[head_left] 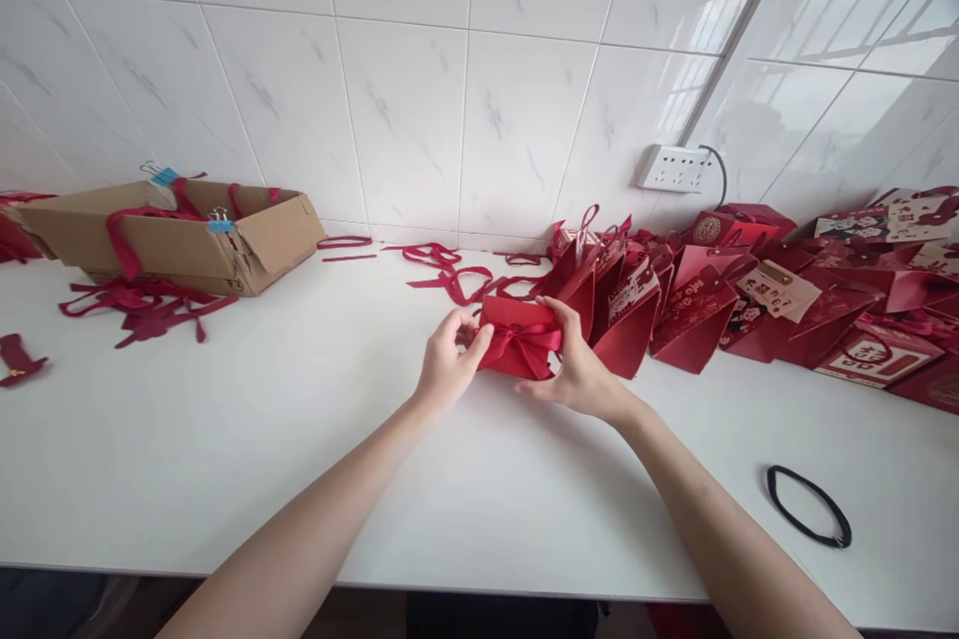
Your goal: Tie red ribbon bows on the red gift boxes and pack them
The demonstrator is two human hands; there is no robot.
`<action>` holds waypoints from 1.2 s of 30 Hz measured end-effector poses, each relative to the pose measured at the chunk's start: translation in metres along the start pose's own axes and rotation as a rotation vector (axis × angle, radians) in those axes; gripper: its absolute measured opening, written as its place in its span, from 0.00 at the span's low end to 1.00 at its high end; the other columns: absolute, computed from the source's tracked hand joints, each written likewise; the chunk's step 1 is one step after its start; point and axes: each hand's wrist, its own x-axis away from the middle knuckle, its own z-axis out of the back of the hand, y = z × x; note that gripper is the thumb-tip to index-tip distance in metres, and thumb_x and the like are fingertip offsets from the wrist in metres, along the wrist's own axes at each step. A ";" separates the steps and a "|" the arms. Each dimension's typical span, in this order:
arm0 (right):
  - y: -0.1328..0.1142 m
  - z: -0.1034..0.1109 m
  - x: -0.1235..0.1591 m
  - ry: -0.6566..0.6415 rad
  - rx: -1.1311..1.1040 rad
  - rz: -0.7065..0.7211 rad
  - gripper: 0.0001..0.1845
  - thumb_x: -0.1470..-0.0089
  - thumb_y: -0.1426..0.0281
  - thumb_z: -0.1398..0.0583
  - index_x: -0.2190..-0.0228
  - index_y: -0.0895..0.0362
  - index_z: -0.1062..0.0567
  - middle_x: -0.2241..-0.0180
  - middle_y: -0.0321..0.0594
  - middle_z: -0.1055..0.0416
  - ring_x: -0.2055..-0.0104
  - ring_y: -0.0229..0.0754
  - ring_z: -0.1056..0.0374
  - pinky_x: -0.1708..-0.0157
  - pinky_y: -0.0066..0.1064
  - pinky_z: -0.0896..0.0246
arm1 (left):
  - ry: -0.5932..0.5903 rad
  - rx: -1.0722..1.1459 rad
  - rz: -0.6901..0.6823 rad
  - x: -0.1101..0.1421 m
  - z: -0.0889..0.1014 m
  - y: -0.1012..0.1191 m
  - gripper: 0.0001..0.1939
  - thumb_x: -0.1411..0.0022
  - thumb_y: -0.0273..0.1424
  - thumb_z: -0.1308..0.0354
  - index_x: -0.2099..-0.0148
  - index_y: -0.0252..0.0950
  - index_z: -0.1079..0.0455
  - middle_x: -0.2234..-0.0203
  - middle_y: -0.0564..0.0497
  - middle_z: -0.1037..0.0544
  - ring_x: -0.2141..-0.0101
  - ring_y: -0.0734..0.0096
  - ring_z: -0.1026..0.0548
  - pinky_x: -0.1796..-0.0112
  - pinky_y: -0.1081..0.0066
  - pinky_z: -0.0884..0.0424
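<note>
A small red gift box [516, 312] with a dark red satin ribbon bow [520, 344] across its front is held between my hands over the white table. On its left side, my left hand [452, 349] has thumb and fingers closed on the box's edge near the bow. My right hand [576, 366] grips the right side, with the index finger along the top corner and other fingers below. Part of the box is hidden by my fingers. Just behind and to the right stand several red gift boxes [629, 334].
A cardboard box [281, 235] with red ribbons and blue binder clips stands at the back left. Loose ribbons [427, 255] lie along the wall. A power strip [674, 170] is on the wall. A black loop band [809, 506] lies front right on the table [300, 439].
</note>
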 end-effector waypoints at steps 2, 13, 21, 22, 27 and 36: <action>-0.001 0.002 0.000 0.029 -0.212 -0.052 0.42 0.57 0.56 0.33 0.47 0.50 0.50 0.37 0.53 0.53 0.36 0.52 0.49 0.44 0.47 0.43 | 0.031 -0.002 -0.018 0.003 -0.003 -0.002 0.15 0.40 0.41 0.47 0.73 0.39 0.45 0.77 0.55 0.37 0.74 0.72 0.35 0.75 0.73 0.40; 0.004 0.003 -0.007 0.150 -0.417 -0.195 0.25 0.48 0.49 0.42 0.80 0.58 0.34 0.42 0.44 0.40 0.43 0.52 0.40 0.50 0.39 0.38 | 0.096 -0.127 -0.152 0.005 -0.006 -0.009 0.17 0.37 0.37 0.52 0.76 0.38 0.51 0.82 0.57 0.46 0.79 0.76 0.44 0.77 0.75 0.45; 0.011 -0.004 -0.012 0.211 -0.740 -0.293 0.22 0.59 0.51 0.33 0.73 0.58 0.23 0.40 0.43 0.43 0.43 0.53 0.39 0.51 0.38 0.33 | 0.147 -0.135 -0.130 0.008 -0.011 -0.010 0.16 0.36 0.36 0.55 0.75 0.39 0.53 0.82 0.58 0.48 0.80 0.76 0.48 0.79 0.74 0.48; 0.012 -0.006 -0.012 0.215 -0.767 -0.301 0.22 0.60 0.51 0.33 0.74 0.59 0.22 0.39 0.43 0.44 0.43 0.54 0.39 0.52 0.38 0.32 | 0.147 -0.133 -0.125 0.008 -0.011 -0.010 0.16 0.36 0.36 0.55 0.75 0.39 0.53 0.82 0.58 0.48 0.81 0.76 0.49 0.79 0.74 0.48; 0.011 -0.008 -0.014 0.220 -0.793 -0.323 0.24 0.58 0.50 0.34 0.74 0.59 0.24 0.38 0.43 0.48 0.44 0.55 0.38 0.54 0.40 0.31 | 0.150 -0.121 -0.101 0.009 -0.012 -0.010 0.15 0.36 0.35 0.57 0.75 0.39 0.53 0.83 0.58 0.48 0.82 0.77 0.49 0.81 0.75 0.48; 0.004 0.008 0.000 -0.049 0.013 0.095 0.60 0.64 0.54 0.30 0.38 0.51 0.56 0.37 0.54 0.54 0.34 0.59 0.57 0.41 0.56 0.47 | 0.106 -0.080 -0.098 0.007 -0.005 -0.001 0.18 0.37 0.39 0.53 0.75 0.38 0.52 0.82 0.58 0.48 0.80 0.77 0.47 0.78 0.75 0.45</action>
